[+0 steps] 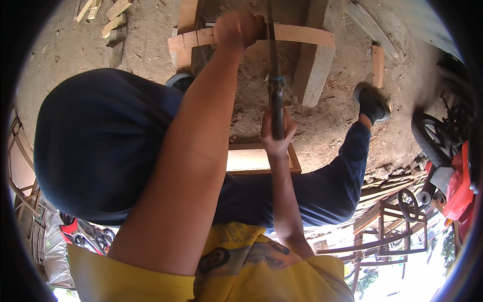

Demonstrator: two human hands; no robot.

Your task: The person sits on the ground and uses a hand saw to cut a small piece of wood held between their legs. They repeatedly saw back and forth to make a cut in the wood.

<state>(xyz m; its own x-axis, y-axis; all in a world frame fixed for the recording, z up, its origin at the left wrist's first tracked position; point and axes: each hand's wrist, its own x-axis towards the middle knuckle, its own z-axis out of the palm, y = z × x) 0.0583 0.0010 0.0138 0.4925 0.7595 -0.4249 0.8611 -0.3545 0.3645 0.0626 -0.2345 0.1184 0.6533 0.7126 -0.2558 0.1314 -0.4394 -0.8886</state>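
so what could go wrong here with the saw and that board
1. The left hand grips the board right beside the saw blade; a slip could catch those fingers.
2. The right hand holds the saw by its handle end alone, so the long blade might bind or twist.
3. The board rests on a loose timber block on dirt and may shift.

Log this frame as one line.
left hand: grips board | right hand: grips saw handle | blade on board | ground: sawdust

Single head-worn fisheye view, looking steeply down past own torso, close on arms, dirt ground beyond
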